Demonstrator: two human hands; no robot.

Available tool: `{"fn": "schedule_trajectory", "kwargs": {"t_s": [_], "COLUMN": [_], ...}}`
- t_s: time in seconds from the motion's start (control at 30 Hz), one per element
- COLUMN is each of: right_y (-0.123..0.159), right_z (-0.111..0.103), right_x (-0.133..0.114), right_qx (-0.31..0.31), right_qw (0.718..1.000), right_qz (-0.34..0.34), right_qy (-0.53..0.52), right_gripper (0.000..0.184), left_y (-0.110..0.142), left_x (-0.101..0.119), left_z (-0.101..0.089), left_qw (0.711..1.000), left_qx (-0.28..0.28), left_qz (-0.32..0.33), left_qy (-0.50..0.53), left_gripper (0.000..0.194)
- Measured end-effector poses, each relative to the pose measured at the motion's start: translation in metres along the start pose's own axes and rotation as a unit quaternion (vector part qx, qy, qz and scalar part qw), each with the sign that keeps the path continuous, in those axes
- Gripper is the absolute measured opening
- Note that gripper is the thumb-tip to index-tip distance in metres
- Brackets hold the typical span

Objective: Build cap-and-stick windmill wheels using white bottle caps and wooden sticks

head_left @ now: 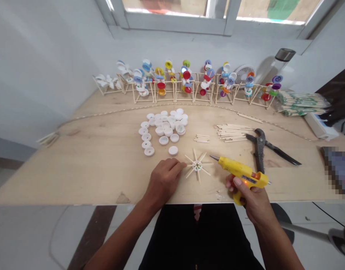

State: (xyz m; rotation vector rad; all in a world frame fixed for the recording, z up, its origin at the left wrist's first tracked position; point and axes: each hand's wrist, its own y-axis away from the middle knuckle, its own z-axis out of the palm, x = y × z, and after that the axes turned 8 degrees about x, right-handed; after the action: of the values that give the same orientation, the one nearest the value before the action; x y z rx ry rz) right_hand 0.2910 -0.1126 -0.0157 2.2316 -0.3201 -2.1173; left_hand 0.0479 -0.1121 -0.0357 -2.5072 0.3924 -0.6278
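My right hand (249, 195) is wrapped around the handle of a yellow hot glue gun (242, 170), its nozzle pointing left. Just left of the nozzle tip, a star-shaped wheel of wooden sticks (197, 165) lies flat on the table, sticks fanning out from a small round hub. With fingers closed, my left hand (165, 178) rests on the tabletop, fingertips pinching the end of the wheel's left stick. Beyond it sits a cluster of white bottle caps (167, 123), with one cap (173, 150) apart from the others. A few short sticks (202, 138) lie behind the wheel.
Black-handled pliers (259, 146) lie right of a bundle of sticks (234, 132). Along the wall stand several stick frames with coloured cap wheels (186, 82), a small fan (245, 75) and a bottle (279, 62). A power strip (321, 126) is at right.
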Motion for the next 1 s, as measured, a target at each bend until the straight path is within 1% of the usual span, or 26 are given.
{"fn": "schedule_trajectory", "kwargs": {"t_s": [0.13, 0.3, 0.53, 0.67, 0.83, 1.0], "right_y": [0.0006, 0.0013, 0.0014, 0.0010, 0.0015, 0.0019], "right_z": [0.0014, 0.0016, 0.0022, 0.0013, 0.0000, -0.0001], "right_x": [0.0007, -0.0005, -0.0018, -0.0005, 0.0024, 0.0043], "right_qx": [0.008, 0.000, 0.006, -0.004, -0.008, -0.002], "right_qw": [1.000, 1.000, 1.000, 1.000, 1.000, 1.000], "right_qz": [-0.001, 0.001, -0.006, -0.014, -0.004, -0.007], "right_qy": [-0.005, 0.007, 0.025, 0.021, 0.026, 0.020], "right_gripper": [0.029, 0.030, 0.031, 0.032, 0.034, 0.036], "left_y": [-0.0018, -0.0030, 0.0000, -0.0008, -0.0040, -0.0016], "left_x": [0.0011, 0.0006, 0.0003, 0.0035, 0.0066, 0.0053], "left_z": [-0.0008, -0.0011, 0.0008, -0.0022, -0.0074, -0.0057], "left_qw": [1.000, 0.999, 0.995, 0.993, 0.991, 0.990], "left_qx": [-0.006, -0.011, 0.001, -0.005, -0.012, -0.006], "left_qz": [0.014, 0.040, 0.068, 0.082, 0.104, 0.105], "left_qy": [-0.016, -0.035, -0.071, -0.087, -0.088, -0.091], "left_gripper": [0.023, 0.025, 0.025, 0.026, 0.028, 0.026]}}
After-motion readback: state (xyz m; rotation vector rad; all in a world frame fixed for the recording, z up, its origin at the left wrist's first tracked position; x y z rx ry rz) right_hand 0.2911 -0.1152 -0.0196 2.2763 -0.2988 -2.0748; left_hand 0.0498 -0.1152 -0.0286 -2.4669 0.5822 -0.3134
